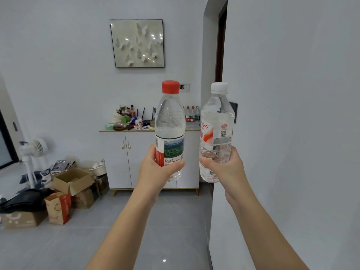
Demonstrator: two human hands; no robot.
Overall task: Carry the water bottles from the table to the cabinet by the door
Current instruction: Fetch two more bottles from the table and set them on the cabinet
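Both bottles are in the air: left hand (155, 168) wrapped low round the red-capped bottle (170, 131), right hand (226, 166) round the white-capped bottle (216, 133). Cabinet top (120, 130) looks cluttered, so setting down could topple something.

Bare forearms (126, 221); left hand (158, 169), right hand (227, 168).

Clear plastic bottle with red cap (169, 121): label red at the side, green-and-blue landscape print in front. Clear plastic bottle with white cap (217, 117): white label with orange swirl. White low cabinet (116, 162), gold knobs and feet. Dark-framed square picture (137, 43), pale butterflies. Grey tiled floor (175, 221).
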